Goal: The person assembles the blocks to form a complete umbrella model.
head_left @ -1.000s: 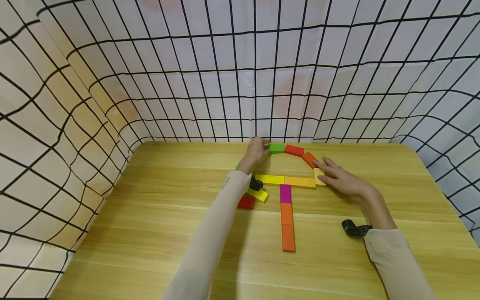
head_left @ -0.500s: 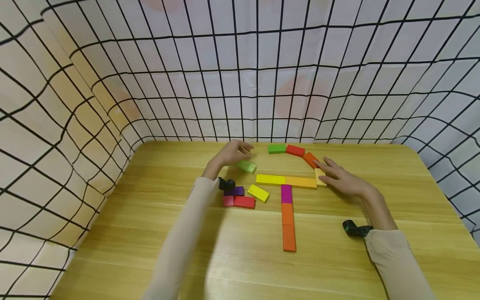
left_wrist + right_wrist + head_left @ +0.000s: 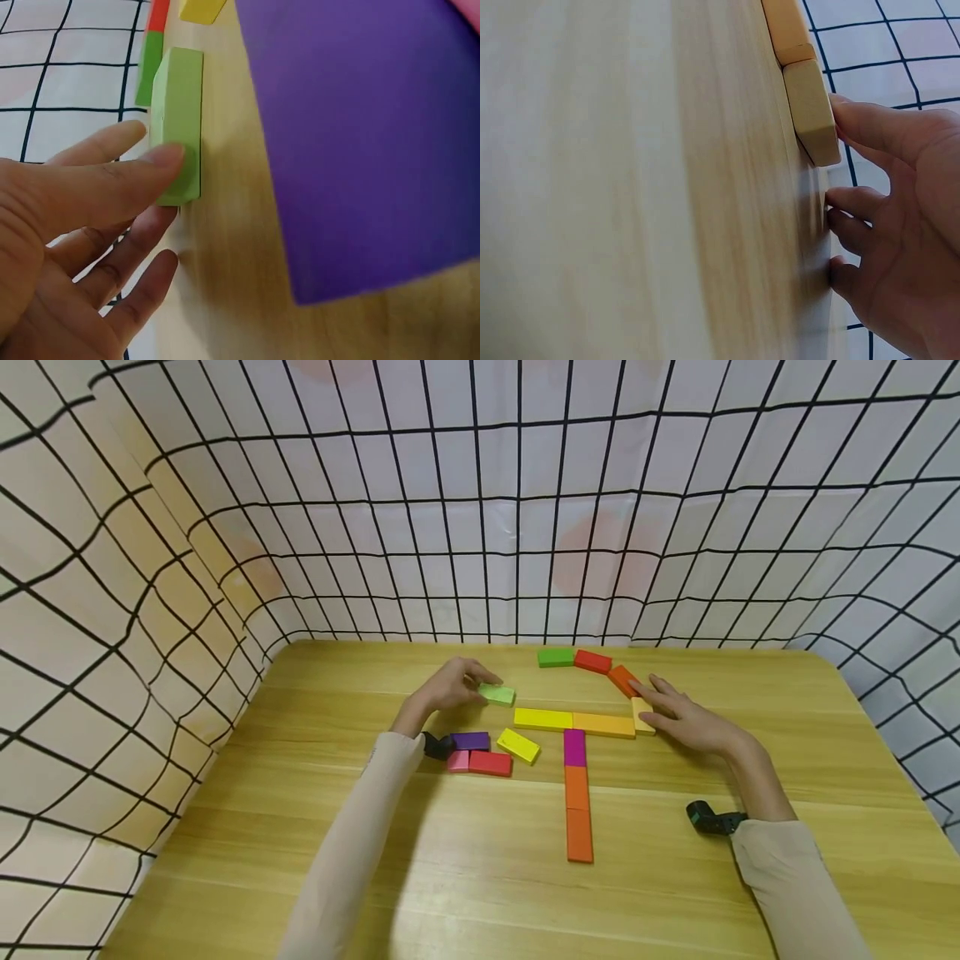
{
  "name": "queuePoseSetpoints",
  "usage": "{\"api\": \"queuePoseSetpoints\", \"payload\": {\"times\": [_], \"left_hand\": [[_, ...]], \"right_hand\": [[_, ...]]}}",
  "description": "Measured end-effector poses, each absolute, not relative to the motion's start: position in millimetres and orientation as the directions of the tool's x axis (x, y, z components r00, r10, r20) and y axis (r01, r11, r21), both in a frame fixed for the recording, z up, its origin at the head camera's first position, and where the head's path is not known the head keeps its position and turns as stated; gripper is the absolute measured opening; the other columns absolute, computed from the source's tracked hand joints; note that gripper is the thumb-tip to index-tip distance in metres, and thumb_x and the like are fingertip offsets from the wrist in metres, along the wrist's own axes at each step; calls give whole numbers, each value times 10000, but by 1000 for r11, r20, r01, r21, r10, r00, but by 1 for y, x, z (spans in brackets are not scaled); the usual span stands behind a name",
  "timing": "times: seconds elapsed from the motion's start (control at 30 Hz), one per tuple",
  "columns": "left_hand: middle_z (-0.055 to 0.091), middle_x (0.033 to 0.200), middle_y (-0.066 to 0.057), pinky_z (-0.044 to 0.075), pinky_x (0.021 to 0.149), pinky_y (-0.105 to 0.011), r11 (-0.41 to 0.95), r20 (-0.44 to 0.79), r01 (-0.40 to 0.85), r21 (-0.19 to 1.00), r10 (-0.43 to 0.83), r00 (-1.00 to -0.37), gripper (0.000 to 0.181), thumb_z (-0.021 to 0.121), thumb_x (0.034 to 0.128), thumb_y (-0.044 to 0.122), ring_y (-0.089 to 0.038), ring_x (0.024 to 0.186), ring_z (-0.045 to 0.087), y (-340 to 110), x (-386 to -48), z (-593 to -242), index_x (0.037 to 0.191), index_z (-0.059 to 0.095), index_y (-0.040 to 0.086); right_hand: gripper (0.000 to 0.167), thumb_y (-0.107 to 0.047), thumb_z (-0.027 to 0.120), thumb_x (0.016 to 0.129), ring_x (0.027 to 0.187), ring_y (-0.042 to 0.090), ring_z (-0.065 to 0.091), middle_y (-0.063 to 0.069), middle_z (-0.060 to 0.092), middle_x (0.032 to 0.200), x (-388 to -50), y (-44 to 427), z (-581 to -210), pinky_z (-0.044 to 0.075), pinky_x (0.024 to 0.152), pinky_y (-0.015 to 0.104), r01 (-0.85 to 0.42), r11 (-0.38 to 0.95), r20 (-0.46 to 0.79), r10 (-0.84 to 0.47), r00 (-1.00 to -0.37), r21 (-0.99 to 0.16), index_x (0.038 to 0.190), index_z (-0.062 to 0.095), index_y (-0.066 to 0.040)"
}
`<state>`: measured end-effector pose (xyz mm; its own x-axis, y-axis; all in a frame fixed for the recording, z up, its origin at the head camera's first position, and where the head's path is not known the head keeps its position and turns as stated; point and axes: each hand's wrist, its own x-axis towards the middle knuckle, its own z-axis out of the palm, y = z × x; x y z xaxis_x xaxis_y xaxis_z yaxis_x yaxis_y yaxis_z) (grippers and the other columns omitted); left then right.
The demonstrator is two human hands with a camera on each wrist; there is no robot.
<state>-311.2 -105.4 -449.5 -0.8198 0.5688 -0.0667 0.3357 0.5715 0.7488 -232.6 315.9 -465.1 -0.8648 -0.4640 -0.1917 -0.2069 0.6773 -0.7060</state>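
Observation:
A light green block lies on the wooden table, its left end pinched between the thumb and fingers of my left hand. In the left wrist view the thumb presses on the face of that light green block. My right hand rests beside the right end of a block row, fingers spread. Its thumb touches a pale yellow block, and its fingertips reach an orange-red block. From there a red block and a green block continue the curve leftwards.
Yellow and orange blocks form a bar, with a magenta block and two orange-red blocks below. Loose purple, red, pink and yellow blocks lie left. A black grid-patterned curtain borders the table.
My left hand has left the green block at the curve's end, moved left and down, and taken hold of the light green block. The right hand has stayed in place.

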Motion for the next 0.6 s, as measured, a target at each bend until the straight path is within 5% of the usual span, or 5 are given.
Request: {"api": "queuePoseSetpoints", "payload": {"times": [0.6], "left_hand": [[667, 1116, -142, 515, 855, -280, 639, -57, 327, 697, 503, -862, 393, 784, 909, 45, -221, 965, 569, -99, -307, -453, 1297, 728, 67]], "right_hand": [[679, -381, 465, 1106, 1540, 583, -135, 274, -93, 1716, -233, 316, -467, -7, 1126, 855, -177, 691, -215, -442, -871, -701, 1669, 173, -138]]}}
